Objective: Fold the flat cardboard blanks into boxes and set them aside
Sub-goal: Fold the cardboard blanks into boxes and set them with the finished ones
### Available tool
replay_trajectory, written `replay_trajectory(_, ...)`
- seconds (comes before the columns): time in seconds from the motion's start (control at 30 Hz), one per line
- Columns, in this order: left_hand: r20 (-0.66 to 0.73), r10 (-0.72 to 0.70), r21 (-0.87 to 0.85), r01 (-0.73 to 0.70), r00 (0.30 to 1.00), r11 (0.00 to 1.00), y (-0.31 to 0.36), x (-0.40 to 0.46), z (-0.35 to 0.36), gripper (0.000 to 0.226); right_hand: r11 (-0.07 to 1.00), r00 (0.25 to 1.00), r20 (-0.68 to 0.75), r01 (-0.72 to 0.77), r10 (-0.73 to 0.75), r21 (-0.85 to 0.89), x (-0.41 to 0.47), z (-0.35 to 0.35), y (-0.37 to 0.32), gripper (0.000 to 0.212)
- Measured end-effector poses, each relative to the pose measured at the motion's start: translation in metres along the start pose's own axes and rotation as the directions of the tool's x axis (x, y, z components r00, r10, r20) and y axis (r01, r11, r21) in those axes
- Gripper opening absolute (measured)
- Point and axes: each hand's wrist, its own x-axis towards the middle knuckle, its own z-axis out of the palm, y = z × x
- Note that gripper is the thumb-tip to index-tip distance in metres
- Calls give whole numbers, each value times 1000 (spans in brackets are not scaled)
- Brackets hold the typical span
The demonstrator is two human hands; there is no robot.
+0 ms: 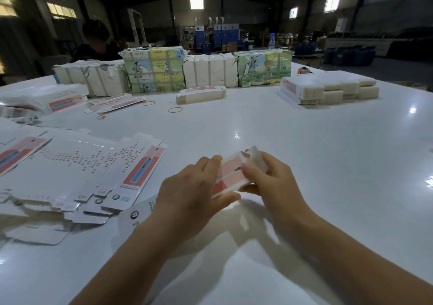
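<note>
A small pink-and-white cardboard box (230, 173) is held just above the white table (304, 164), both hands on it. My left hand (189, 194) grips its near end, thumb under the box and fingers over the top. My right hand (269, 180) holds the far end, thumb pressing on the pink face, with an open white end flap (254, 156) sticking up above the fingers. Flat printed blanks (77, 171) lie fanned out to the left of my hands.
Wrapped bundles (152, 70) line the far side of the table. A stack of blanks (328, 91) sits at the back right, another small stack (201, 96) in the middle. Rubber bands (175, 110) lie loose. A person (96, 42) sits at the far left.
</note>
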Motion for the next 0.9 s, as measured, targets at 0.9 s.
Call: replay_trajectory(0.9, -192, 121, 225, -76, 974, 971, 1, -7, -13, 62, 995, 998, 49, -36, 31, 97, 0, 6, -4, 34)
